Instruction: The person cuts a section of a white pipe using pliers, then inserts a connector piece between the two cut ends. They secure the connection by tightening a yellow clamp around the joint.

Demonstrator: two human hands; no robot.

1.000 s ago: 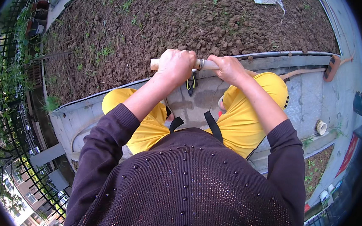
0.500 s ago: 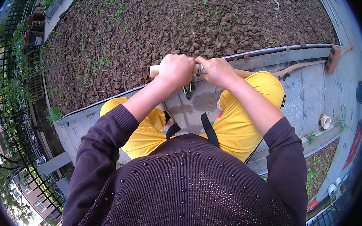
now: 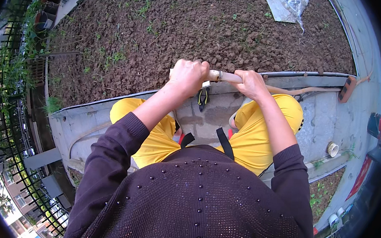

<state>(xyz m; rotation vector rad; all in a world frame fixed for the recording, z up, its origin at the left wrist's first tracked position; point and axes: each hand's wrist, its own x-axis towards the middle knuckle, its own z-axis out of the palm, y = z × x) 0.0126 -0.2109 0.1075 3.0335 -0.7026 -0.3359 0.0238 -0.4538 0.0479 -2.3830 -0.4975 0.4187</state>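
Note:
Closed around a cream plastic pipe fitting (image 3: 207,84) is my left hand (image 3: 188,75), which covers most of it. From this fist a pale hose (image 3: 231,77) runs right, with a metal hose clamp (image 3: 220,75) around it close to the fist. My right hand (image 3: 252,84) grips the hose a short way from the clamp, fingers wrapped over it. Below my left hand, between my knees, lie black-and-yellow pliers (image 3: 203,99) on the paving.
Tilled soil (image 3: 170,32) spreads beyond a low concrete kerb (image 3: 287,82), with a plastic sheet (image 3: 286,5) on it. The hose trails right to a brick (image 3: 346,89). A cream roll-like object (image 3: 332,149) sits at right; a black fence (image 3: 5,82) stands left.
My right hand has moved right, away from my left, so a length of hose and the clamp now show between them. The view has shifted, showing more of the soil and plastic sheet.

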